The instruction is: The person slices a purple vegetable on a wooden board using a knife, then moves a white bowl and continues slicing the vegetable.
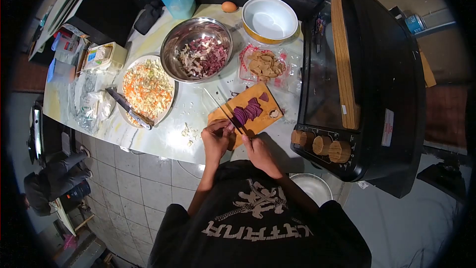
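Note:
A wooden cutting board (259, 127) lies near the table's front edge. On it are purple slices of red onion (249, 111), fanned out, with one loose wedge towards the far corner. My right hand (260, 156) is closed round the handle of a knife (215, 101), whose long thin blade points away to the upper left, across the board beside the slices. My left hand (216, 140) is to the left of the blade, fingertips bunched on a piece of the onion, mostly hidden by the fingers. A small pale root end sits at the board's right side.
Beyond the board stand a steel bowl (167, 59) of chopped meat, a white bowl (270, 17), an egg (229, 7) and brown slices (267, 65) on plastic. Leftward is a plate (171, 100) of shredded vegetables with another knife (127, 106). A black oven (382, 94) borders the right.

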`<state>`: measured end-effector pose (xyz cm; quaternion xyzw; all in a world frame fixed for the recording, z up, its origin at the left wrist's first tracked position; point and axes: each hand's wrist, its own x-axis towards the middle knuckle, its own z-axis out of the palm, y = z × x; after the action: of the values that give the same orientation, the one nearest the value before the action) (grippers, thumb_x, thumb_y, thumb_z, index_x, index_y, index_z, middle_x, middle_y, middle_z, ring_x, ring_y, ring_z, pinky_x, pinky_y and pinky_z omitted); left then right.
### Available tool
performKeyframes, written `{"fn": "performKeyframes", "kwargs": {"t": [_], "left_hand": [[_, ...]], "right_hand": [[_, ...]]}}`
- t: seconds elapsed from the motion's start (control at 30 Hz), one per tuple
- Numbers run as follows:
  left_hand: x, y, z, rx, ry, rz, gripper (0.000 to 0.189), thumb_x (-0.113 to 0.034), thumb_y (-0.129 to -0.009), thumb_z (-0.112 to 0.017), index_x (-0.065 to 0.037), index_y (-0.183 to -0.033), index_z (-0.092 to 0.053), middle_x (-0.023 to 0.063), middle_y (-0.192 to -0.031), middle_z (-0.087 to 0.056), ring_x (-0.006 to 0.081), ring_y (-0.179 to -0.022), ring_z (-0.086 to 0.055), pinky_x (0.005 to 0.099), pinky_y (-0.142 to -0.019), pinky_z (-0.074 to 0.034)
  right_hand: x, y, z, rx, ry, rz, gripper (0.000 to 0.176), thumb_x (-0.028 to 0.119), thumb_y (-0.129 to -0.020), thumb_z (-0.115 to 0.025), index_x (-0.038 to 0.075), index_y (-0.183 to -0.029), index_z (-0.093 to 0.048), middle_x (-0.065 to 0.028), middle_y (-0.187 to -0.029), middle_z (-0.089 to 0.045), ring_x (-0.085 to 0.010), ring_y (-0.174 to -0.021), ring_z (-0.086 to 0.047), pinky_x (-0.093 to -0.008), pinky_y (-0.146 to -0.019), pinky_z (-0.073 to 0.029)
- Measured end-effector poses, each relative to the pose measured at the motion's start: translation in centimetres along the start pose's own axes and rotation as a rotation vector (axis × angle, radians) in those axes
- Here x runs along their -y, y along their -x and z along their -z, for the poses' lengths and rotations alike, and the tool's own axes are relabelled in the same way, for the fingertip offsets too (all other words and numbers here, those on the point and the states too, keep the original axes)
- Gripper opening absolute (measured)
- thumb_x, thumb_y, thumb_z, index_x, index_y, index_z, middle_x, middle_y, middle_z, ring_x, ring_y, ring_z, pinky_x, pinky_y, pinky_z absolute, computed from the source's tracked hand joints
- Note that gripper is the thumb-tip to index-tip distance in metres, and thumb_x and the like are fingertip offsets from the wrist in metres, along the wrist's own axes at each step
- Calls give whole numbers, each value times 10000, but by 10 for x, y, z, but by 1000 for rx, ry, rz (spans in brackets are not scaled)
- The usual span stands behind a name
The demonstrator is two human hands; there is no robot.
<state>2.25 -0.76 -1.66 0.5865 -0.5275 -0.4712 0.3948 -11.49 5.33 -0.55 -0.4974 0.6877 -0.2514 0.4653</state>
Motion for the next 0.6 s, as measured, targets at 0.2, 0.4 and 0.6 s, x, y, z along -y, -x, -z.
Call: {"fn": "performKeyframes", "kwargs": {"t": [0.2, 0.4, 0.6], "left_hand": [[-2, 0, 1, 5, 27, 14, 87, 47, -723, -666, 63, -807, -651, 125, -809, -639, 143, -652, -606, 238, -602, -484], [-12, 0, 2, 17, -65, -53, 90, 52, -732, -658, 74, -818, -644, 127, -798, -636, 138, -662, -604, 232, -605, -482], [-16, 3, 0, 2, 11, 135, 114, 60, -738, -649, 84, -849, -636, 124, -803, -637, 134, -670, -599, 229, -616, -481]], "right_hand": [[-2, -1, -1, 14, 75, -33, 519, 412, -928, -377, -58, -807, -562, -293, -689, -546, -471, -745, -537, -473, -596, -423], [7, -2, 5, 22, 97, -17, 491, 397, -926, -389, -57, -841, -558, -296, -713, -551, -471, -766, -537, -488, -606, -420], [16, -1, 9, 15, 132, -29, 509, 393, -921, -398, -76, -807, -561, -310, -721, -551, -473, -757, -542, -504, -626, -423]]}}
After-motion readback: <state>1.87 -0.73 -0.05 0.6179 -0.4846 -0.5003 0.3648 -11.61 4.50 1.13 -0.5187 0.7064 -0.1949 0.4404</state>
